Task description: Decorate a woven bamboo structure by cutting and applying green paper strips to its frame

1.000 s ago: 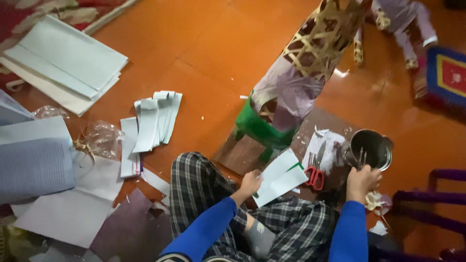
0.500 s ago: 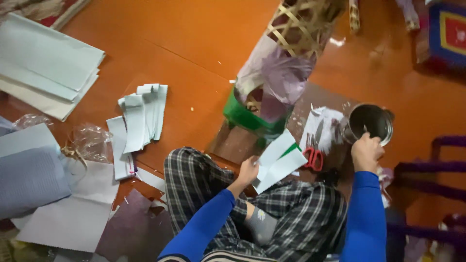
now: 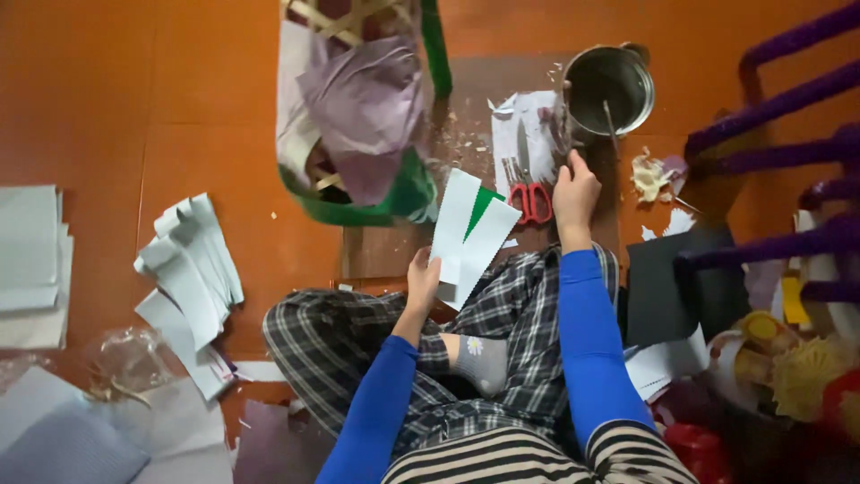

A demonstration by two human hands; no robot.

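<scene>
My left hand (image 3: 422, 280) grips a white folded paper piece (image 3: 466, 235) with a green strip showing behind it, held above my plaid-trousered knee. My right hand (image 3: 574, 191) reaches forward, fingers bent, right beside red-handled scissors (image 3: 529, 192) and just below a steel pot (image 3: 609, 87) with a thin utensil inside. I cannot tell whether its fingertips grip anything. All of these rest on a brown board (image 3: 394, 246) on the orange floor.
A woven basket with a green rim (image 3: 408, 184) holds purple paper, just beyond the board. Cut white paper strips (image 3: 190, 273) lie at left, stacked sheets (image 3: 31, 260) farther left. A purple chair frame (image 3: 779, 152) and toys stand at right.
The view has swung right and closer to the board. My right hand has drawn back slightly from the pot toward the scissors. The left hand still holds the paper.
</scene>
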